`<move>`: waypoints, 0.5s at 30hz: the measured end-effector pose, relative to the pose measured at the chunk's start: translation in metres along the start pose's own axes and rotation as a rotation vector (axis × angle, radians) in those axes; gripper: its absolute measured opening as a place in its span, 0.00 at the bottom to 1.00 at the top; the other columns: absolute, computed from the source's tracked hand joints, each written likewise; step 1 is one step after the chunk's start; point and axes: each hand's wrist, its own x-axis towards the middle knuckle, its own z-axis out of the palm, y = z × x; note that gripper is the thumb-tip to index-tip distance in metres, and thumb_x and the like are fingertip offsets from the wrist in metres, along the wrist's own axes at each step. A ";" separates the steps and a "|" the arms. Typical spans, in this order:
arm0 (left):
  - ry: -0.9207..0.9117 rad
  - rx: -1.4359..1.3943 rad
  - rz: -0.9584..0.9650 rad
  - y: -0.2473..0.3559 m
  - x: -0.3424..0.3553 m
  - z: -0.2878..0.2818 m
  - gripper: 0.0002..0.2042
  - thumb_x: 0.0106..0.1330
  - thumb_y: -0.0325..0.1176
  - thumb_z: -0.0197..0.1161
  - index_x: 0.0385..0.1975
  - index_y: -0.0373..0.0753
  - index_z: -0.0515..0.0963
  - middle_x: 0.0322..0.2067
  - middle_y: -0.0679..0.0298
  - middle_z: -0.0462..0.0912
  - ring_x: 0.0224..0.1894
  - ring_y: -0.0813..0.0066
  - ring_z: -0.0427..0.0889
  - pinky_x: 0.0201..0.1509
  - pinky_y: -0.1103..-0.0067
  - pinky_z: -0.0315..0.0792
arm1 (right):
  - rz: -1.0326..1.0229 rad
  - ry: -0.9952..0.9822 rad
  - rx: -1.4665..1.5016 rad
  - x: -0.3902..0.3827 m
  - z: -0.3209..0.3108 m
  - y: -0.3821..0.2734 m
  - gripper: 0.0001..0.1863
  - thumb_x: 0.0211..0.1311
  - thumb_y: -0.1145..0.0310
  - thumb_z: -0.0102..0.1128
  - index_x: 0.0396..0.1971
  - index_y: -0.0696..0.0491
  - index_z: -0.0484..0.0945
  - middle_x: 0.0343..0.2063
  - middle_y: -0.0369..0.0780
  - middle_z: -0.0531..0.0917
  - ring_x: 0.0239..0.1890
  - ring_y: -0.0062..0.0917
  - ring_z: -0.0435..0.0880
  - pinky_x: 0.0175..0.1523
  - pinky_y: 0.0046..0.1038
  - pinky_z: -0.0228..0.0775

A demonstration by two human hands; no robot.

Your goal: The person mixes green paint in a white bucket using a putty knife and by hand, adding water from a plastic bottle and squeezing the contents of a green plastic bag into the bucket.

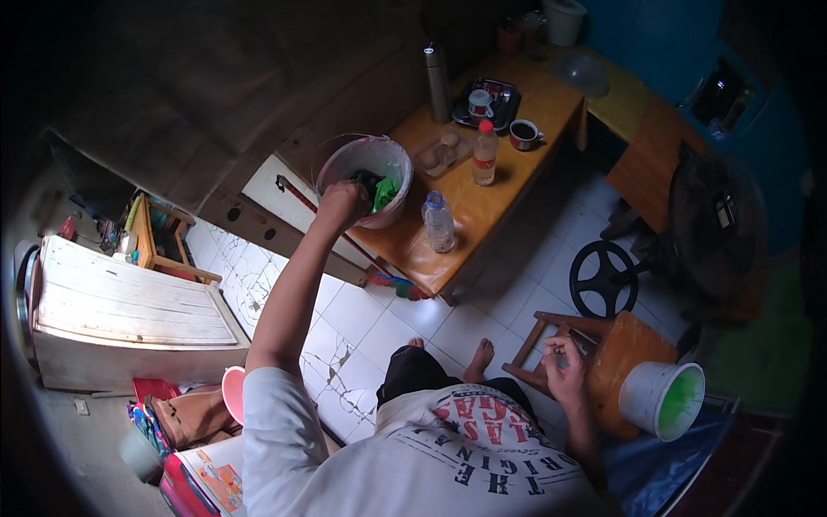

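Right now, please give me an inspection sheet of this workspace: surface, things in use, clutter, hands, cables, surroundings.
Surface: orange wooden table, crowded; white tiled floor, cracked in places.
Things in use: white bucket on the table's near end, green material inside.
Clutter: two plastic bottles, steel flask, mug, dark tray, second bucket with green inside, lying on a wooden stool.
Hands: left hand reaches into the white bucket; right hand is near the stool, fingers curled, contents unclear.
Cables: nothing seen.
Surroundings: pale wooden chest at left, black fan at right.
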 end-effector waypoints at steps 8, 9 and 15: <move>-0.390 0.063 0.152 -0.048 0.054 0.069 0.15 0.52 0.47 0.72 0.26 0.40 0.88 0.31 0.50 0.88 0.40 0.51 0.88 0.52 0.57 0.74 | 0.199 0.147 -0.073 0.020 0.050 -0.044 0.07 0.71 0.72 0.60 0.45 0.58 0.79 0.38 0.41 0.82 0.41 0.28 0.83 0.49 0.30 0.74; -0.390 0.031 0.172 -0.053 0.057 0.077 0.15 0.52 0.47 0.73 0.29 0.40 0.87 0.32 0.51 0.88 0.41 0.51 0.87 0.54 0.56 0.73 | 0.208 0.164 -0.056 0.022 0.061 -0.052 0.07 0.71 0.72 0.59 0.45 0.58 0.79 0.38 0.41 0.81 0.41 0.28 0.83 0.50 0.29 0.74; -0.253 -0.106 0.306 -0.069 0.070 0.079 0.09 0.56 0.39 0.69 0.28 0.41 0.86 0.30 0.50 0.87 0.38 0.50 0.87 0.50 0.58 0.76 | 0.201 0.228 -0.061 0.050 0.117 -0.098 0.06 0.72 0.73 0.58 0.44 0.59 0.78 0.37 0.41 0.80 0.42 0.27 0.83 0.51 0.29 0.74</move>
